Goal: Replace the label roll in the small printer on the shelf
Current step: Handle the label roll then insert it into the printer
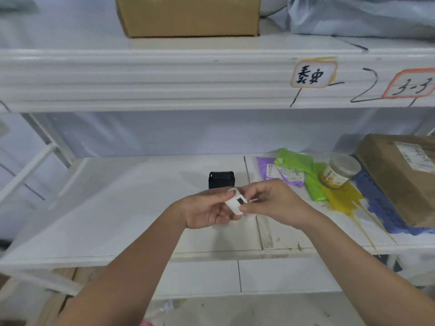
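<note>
Both bare forearms reached in from below | my left hand (pixel 207 209) and right hand (pixel 270 203) together pinched the small white label roll with black print (pixel 236 203) | roll held above white shelf board (pixel 131 208), just before small black box-shaped printer (pixel 221 180)

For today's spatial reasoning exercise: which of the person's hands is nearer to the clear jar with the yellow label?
Right. The right hand is just left of and below the jar; the left hand lies farther left, both pinching the white label roll.
</note>
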